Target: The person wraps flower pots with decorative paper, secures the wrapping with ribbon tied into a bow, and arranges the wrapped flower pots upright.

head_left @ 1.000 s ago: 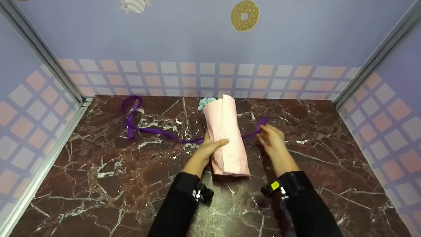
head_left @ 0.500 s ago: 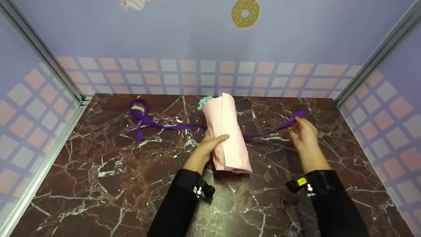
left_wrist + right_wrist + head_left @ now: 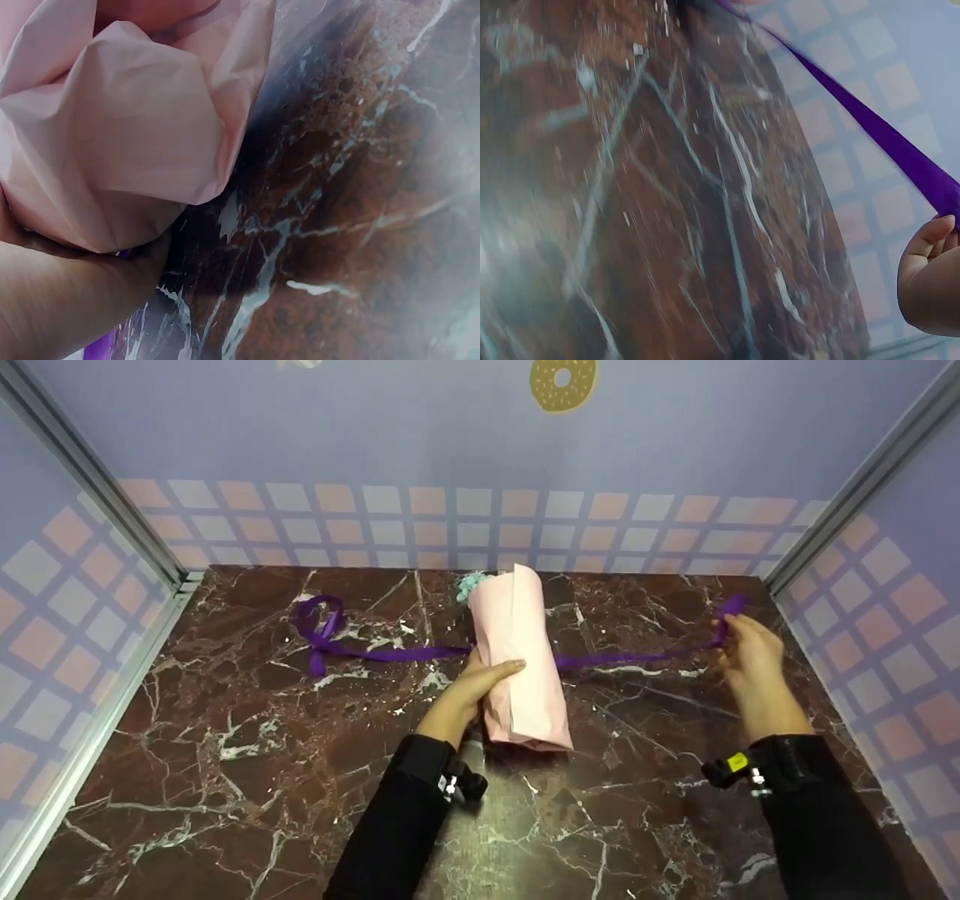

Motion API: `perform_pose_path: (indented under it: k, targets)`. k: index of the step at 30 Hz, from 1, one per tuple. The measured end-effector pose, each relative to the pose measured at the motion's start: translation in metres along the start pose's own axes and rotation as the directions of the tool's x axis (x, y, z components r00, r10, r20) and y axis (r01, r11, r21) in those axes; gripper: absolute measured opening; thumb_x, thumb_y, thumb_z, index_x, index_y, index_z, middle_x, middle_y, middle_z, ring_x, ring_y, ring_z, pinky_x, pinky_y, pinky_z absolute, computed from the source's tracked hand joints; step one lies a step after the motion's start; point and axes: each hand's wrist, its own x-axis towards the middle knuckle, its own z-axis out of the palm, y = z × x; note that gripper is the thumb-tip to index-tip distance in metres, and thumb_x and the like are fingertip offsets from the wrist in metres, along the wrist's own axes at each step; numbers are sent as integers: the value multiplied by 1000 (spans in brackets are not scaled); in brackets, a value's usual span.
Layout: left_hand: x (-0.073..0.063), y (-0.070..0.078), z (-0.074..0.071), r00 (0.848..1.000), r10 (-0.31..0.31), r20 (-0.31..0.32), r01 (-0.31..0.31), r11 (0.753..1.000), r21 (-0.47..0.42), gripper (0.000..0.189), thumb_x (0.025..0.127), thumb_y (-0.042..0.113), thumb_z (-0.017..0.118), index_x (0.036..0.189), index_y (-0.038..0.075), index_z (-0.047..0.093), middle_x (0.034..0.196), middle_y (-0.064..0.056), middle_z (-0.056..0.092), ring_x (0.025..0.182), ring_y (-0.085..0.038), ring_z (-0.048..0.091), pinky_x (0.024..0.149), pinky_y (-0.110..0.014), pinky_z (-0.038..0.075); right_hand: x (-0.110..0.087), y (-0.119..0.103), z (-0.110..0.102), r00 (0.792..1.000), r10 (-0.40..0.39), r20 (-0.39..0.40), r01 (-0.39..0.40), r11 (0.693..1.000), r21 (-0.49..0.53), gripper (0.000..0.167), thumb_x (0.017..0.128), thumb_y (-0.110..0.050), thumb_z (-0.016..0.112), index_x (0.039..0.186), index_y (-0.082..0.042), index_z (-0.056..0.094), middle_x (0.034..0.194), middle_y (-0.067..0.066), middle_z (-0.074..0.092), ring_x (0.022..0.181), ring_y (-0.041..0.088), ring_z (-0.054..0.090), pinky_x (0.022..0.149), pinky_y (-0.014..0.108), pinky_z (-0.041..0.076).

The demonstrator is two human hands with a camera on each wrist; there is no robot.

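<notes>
A bouquet wrapped in pale pink paper (image 3: pixel 525 622) lies mid-table in the head view, light blue flowers (image 3: pixel 470 586) poking out at its far left. My left hand (image 3: pixel 476 684) grips the wrapped bouquet from the left, thumb across the paper and the other fingers hidden beneath. In the left wrist view the folded paper end (image 3: pixel 142 127) sits above that hand. A purple ribbon (image 3: pixel 405 654) passes under the bouquet and comes out on both sides. Far to the right, my right hand (image 3: pixel 756 656) pinches the ribbon near its end; the right wrist view shows the ribbon (image 3: pixel 877 135) stretched straight to the fingers.
Left of the bouquet, the ribbon's other end lies in a loose loop (image 3: pixel 319 615) on the brown marble-patterned table (image 3: pixel 247 810). A back wall (image 3: pixel 420 435) with pink and white squares stands behind, and side walls (image 3: pixel 900 585) close in both sides.
My right hand has moved far to the right, pulling the ribbon out from the bouquet's right side. The ribbon left of the bouquet has straightened. My left hand stays on the bouquet.
</notes>
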Motion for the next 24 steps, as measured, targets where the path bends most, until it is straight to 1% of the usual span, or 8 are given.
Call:
perform_pose_path:
  k: [3, 9, 16, 18, 19, 21, 22, 24]
  targets:
    - [1, 3, 1, 1000, 5, 15, -5, 1000, 25, 102, 76, 22, 80, 154, 7, 15, 149, -20, 34, 132, -35, 37, 113, -45, 26, 2, -13, -7, 1000, -1, -12, 1, 1000, -18, 6, 93, 0, 62, 96, -5, 60, 77, 7, 70, 53, 16, 59, 40, 23, 44]
    - [3, 7, 3, 1000, -8, 23, 7, 998, 63, 99, 77, 26, 79, 153, 7, 17, 147, -18, 37, 131, -33, 39, 112, -43, 28, 8, -32, -19, 999, -27, -34, 28, 999, 37, 9, 92, 5, 61, 95, -1, 55, 76, 12, 67, 61, 21, 64, 48, 29, 54]
    - [5, 7, 4, 999, -17, 32, 15, 997, 70, 99, 77, 26, 78, 153, 6, 18, 147, -18, 37, 131, -33, 40, 112, -43, 28, 16, -31, -27, 994, -95, -53, 96, 995, 12, 9, 93, 10, 57, 95, 2, 52, 74, 12, 66, 65, 22, 68, 60, 30, 59]
    - [5, 7, 3, 999, -15, 29, 13, 998, 62, 96, 78, 26, 78, 152, 5, 20, 146, -18, 38, 131, -32, 40, 113, -42, 28, 19, -25, -27, 995, -87, -48, 85, 995, -49, 19, 93, 10, 56, 109, 1, 50, 76, 10, 65, 64, 21, 67, 62, 28, 58]
    - [5, 7, 3, 1000, -15, 26, 13, 998, 60, 95, 78, 26, 77, 152, 5, 20, 146, -18, 39, 130, -32, 40, 113, -42, 28, 21, -21, -28, 996, -80, -44, 76, 994, -82, 30, 93, 10, 56, 121, 2, 48, 80, 10, 65, 65, 20, 68, 67, 27, 59]
    - [5, 7, 3, 1000, -19, 22, 18, 998, 54, 94, 79, 25, 77, 151, 5, 22, 145, -18, 40, 130, -32, 41, 112, -42, 28, 25, -12, -26, 996, -69, -51, 58, 981, -185, 58, 93, 10, 55, 145, -1, 32, 100, 9, 62, 71, 16, 67, 77, 25, 56]
    - [6, 7, 2, 1000, -22, 19, 21, 998, 51, 94, 78, 25, 78, 151, 4, 22, 145, -18, 40, 129, -32, 42, 112, -42, 28, 27, -6, -25, 996, -75, -51, 58, 959, -277, 68, 94, 7, 55, 151, -2, 20, 114, 14, 59, 83, 16, 68, 83, 24, 54]
    - [5, 7, 2, 999, -31, 15, 30, 998, 52, 95, 78, 25, 78, 151, 4, 21, 144, -18, 41, 129, -32, 42, 112, -42, 29, 29, 4, -22, 993, -105, -55, 64, 866, -495, 80, 96, -2, 56, 155, -3, 2, 140, 22, 43, 114, 21, 59, 99, 25, 45]
